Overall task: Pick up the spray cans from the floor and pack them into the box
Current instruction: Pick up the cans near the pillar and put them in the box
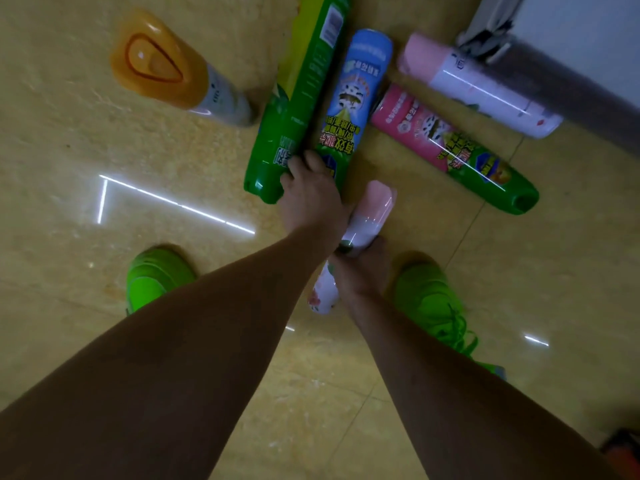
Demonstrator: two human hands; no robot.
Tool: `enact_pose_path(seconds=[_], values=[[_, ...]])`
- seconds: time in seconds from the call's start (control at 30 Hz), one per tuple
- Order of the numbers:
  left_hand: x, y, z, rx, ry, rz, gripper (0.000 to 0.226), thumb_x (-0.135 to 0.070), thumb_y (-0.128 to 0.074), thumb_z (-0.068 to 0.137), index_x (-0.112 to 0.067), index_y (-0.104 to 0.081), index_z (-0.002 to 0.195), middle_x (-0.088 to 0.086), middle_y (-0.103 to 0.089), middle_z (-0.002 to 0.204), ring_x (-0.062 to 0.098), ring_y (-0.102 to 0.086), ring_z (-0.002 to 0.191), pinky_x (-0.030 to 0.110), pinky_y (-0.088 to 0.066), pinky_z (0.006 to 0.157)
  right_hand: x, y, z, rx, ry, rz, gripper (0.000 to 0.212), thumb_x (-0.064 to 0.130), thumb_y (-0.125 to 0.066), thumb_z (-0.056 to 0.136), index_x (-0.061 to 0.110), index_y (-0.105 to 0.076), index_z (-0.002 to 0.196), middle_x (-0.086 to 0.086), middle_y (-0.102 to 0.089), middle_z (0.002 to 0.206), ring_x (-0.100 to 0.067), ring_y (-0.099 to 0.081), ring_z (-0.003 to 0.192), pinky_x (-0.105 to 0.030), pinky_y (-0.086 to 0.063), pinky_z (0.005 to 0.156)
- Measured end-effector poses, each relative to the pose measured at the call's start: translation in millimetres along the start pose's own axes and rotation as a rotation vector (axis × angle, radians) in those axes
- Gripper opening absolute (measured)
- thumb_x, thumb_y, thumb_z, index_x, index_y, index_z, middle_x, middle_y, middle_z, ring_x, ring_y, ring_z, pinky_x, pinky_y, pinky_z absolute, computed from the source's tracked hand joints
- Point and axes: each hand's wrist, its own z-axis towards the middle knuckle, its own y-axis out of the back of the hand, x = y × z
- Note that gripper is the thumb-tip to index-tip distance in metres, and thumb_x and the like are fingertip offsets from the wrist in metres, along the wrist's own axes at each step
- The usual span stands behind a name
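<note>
Several spray cans lie on the yellow tiled floor. My left hand [310, 190] reaches down over the lower end of the blue-labelled can [358, 95], its fingers curled into the gap beside the long green can [301, 98]. Close to my feet, my right hand [362, 271] grips a white can with a pink cap [372, 211], held off the floor and tilted. A pink-and-green can [450, 147] and another white can with a pink cap [485, 93] lie to the right. An orange-capped can [157, 64] stands at the left. No box is in view.
My green shoes [154, 277] [431, 301] stand on either side of my arms. A dark skirting and a white wall [568, 88] run along the upper right, with grey metal legs against them. An orange object [623, 448] shows at the bottom right corner.
</note>
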Motion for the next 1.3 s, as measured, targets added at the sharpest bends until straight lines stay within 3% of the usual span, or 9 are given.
enact_pose_path(seconds=[0.17, 0.37, 0.5, 0.63, 0.87, 1.0, 1.13, 1.23, 1.3], values=[[0.0, -5.4, -5.5, 0.072, 0.126, -0.173, 0.074, -0.032, -0.075, 0.068, -0.005, -0.037, 0.126, 0.015, -0.059, 0.114, 0.038, -0.061, 0.102, 0.039, -0.044, 0.074, -5.2, 22.4, 6.3, -0.015, 0.023, -0.036, 0.054, 0.039, -0.081, 0.066, 0.019, -0.050, 0.106, -0.005, -0.067, 0.100, -0.029, -0.066, 0.092, -0.026, -0.037, 0.067], [0.2, 22.7, -23.4, 0.228, 0.182, -0.243, 0.079, -0.046, -0.076, 0.063, -0.007, -0.045, 0.124, 0.012, -0.053, 0.114, 0.036, -0.057, 0.106, 0.036, -0.045, 0.081, -1.6, 50.5, -8.6, -0.023, 0.046, -0.007, 0.055, 0.034, -0.083, 0.065, 0.017, -0.052, 0.106, -0.007, -0.068, 0.105, -0.029, -0.066, 0.095, -0.024, -0.036, 0.069], [2.5, 68.0, -30.3, 0.431, 0.296, -0.402, 0.077, -0.046, -0.078, 0.054, -0.013, -0.055, 0.118, 0.007, -0.063, 0.104, 0.026, -0.063, 0.089, 0.032, -0.056, 0.073, 11.6, 80.7, -28.5, -0.025, 0.096, -0.003, 0.055, 0.033, -0.084, 0.064, 0.017, -0.050, 0.104, -0.007, -0.068, 0.105, -0.030, -0.065, 0.096, -0.026, -0.038, 0.071], [-4.2, 127.3, -49.6, 0.539, 0.356, -0.551, 0.062, -0.038, -0.083, 0.056, -0.009, -0.063, 0.106, 0.007, -0.065, 0.087, 0.023, -0.065, 0.073, 0.027, -0.053, 0.058, 38.9, 120.4, -60.3, -0.044, 0.173, -0.019, 0.061, 0.032, -0.085, 0.060, 0.014, -0.047, 0.105, -0.011, -0.067, 0.106, -0.034, -0.065, 0.096, -0.032, -0.045, 0.073], [-21.3, 274.2, -92.6, 0.664, 0.193, -0.330, 0.056, -0.036, -0.086, 0.059, -0.006, -0.061, 0.100, 0.006, -0.061, 0.083, 0.019, -0.062, 0.070, 0.022, -0.046, 0.048, 95.3, 212.0, -152.9, -0.089, 0.346, 0.013, 0.059, 0.030, -0.086, 0.059, 0.017, -0.045, 0.100, -0.009, -0.066, 0.101, -0.032, -0.064, 0.093, -0.031, -0.041, 0.067], [-44.3, 384.0, -123.8, 0.755, 0.020, -0.222, 0.050, -0.030, -0.084, 0.065, -0.005, -0.062, 0.102, 0.016, -0.066, 0.097, 0.030, -0.066, 0.085, 0.036, -0.059, 0.071, 130.0, 272.1, -224.0, -0.144, 0.397, 0.082, 0.057, 0.026, -0.086, 0.061, 0.014, -0.048, 0.102, -0.005, -0.063, 0.093, -0.032, -0.064, 0.091, -0.032, -0.044, 0.067], [-78.4, 498.8, -164.4, 0.789, -0.173, 0.079, 0.037, -0.035, -0.080, 0.068, -0.008, -0.064, 0.088, 0.008, -0.066, 0.085, 0.020, -0.064, 0.067, 0.020, -0.046, 0.046, 150.4, 332.7, -304.0, -0.212, 0.417, 0.202, 0.054, 0.021, -0.085, 0.061, 0.021, -0.043, 0.095, 0.005, -0.054, 0.080, -0.024, -0.057, 0.076, -0.029, -0.038, 0.060], [-107.2, 575.7, -204.0, 0.821, -0.248, 0.259, 0.047, -0.035, -0.081, 0.065, -0.006, -0.064, 0.098, 0.011, -0.070, 0.091, 0.024, -0.068, 0.074, 0.025, -0.053, 0.055, 153.8, 374.1, -364.3, -0.273, 0.419, 0.322, 0.052, 0.022, -0.086, 0.061, 0.023, -0.046, 0.095, 0.006, -0.055, 0.080, -0.018, -0.055, 0.075, -0.028, -0.040, 0.062], [-130.3, 615.3, -239.2, 0.838, -0.279, 0.331, 0.047, -0.031, -0.082, 0.064, -0.003, -0.066, 0.098, 0.011, -0.072, 0.085, 0.024, -0.069, 0.068, 0.028, -0.055, 0.058, 150.9, 404.5, -401.5, -0.322, 0.393, 0.380, 0.053, 0.024, -0.088, 0.060, 0.021, -0.048, 0.095, 0.003, -0.056, 0.082, -0.020, -0.056, 0.076, -0.028, -0.041, 0.063]])
